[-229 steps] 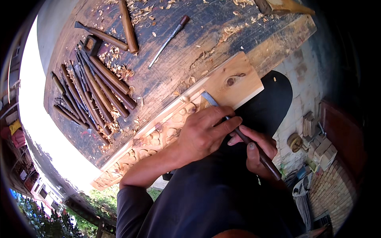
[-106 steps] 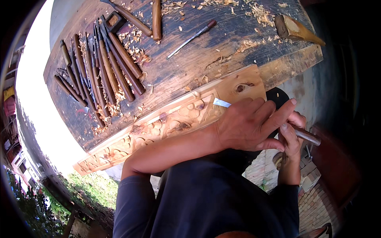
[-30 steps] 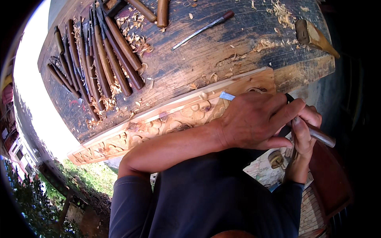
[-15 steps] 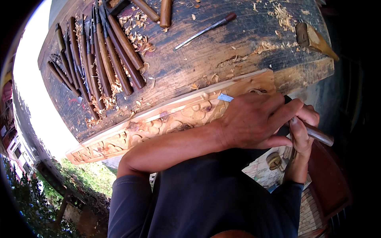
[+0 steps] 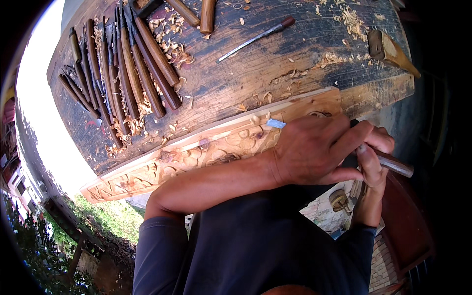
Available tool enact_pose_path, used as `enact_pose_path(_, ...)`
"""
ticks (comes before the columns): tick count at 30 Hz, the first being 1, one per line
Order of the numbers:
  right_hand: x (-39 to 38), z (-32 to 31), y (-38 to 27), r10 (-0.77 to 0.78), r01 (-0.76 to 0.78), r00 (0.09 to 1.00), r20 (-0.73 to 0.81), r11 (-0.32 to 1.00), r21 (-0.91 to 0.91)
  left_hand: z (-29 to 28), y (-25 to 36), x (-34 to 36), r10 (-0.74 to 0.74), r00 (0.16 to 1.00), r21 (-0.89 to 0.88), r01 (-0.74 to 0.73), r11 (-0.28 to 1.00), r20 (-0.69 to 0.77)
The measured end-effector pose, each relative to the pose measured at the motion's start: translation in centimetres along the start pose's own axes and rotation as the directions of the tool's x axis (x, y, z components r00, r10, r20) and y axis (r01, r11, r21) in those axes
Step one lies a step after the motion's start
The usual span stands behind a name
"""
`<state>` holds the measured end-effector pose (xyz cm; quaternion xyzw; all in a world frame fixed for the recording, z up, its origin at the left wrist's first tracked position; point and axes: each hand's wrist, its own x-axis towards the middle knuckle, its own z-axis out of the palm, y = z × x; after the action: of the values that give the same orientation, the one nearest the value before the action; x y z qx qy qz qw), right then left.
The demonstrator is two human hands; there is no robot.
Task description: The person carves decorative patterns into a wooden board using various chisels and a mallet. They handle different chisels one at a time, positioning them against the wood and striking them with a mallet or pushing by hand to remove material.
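While left hand (image 5: 314, 152) clamps chisel (image 5: 388, 164) blade down on carved board (image 5: 196, 155) at bench (image 5: 275, 73) near edge, right hand (image 5: 371, 157) wrapped rnd handle: keep cuts shallow, w/ grain, blade low.

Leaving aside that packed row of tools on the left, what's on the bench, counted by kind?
carved wooden panel: 1
held chisel, tip on the panel: 1
thin tool lying alone: 1
wooden handles at the top edge: 2
wedge-shaped wooden piece, far right: 1
Total: 6
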<state>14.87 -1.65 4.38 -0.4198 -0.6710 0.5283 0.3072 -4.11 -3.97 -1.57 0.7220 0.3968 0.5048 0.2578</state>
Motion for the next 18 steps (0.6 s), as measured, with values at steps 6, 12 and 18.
enact_pose_path(6,0.2,0.2,0.8,-0.002,0.002,1.0,0.016,0.999,0.042,-0.6,0.2,0.2,-0.037,0.998,-0.071,0.033,0.997,-0.047)
enact_pose_path(12,0.5,1.5,1.2,-0.138,0.138,0.99,-0.016,0.99,0.021,-0.9,0.4,-0.7,0.004,0.998,0.003,-0.004,1.0,-0.065)
enact_pose_path(18,-3.6,0.0,0.2,-0.061,0.047,0.995,-0.083,0.987,-0.153,-0.7,0.4,-0.3,0.139,0.99,-0.087,-0.137,0.987,0.016)
